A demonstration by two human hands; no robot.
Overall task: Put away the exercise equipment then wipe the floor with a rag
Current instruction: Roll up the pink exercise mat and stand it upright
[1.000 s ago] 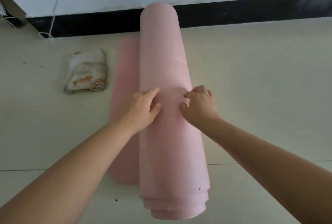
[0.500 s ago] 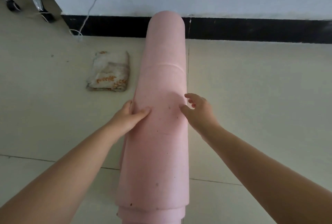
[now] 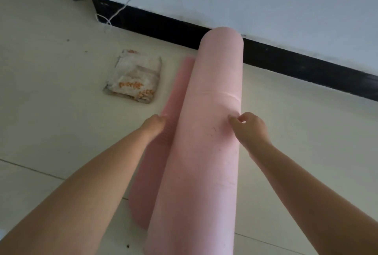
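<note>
Head view: I see a pink mat (image 3: 206, 132) rolled up on the floor (image 3: 61, 132), running from 6 to 12 o'clock.
Left hand (image 3: 153, 125): fingers curled on the loose mat flap at 9 o'clock of the roll.
Right hand (image 3: 250, 129): fingers curled, fingertips touching the roll's 3 o'clock side.
Rag (image 3: 134, 77): folded, at 10 o'clock.

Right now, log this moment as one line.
stage: rolling mat | pink mat: mostly rolled, flap left on floor | left hand: on flap | right hand: touching roll | rag: untouched
</note>
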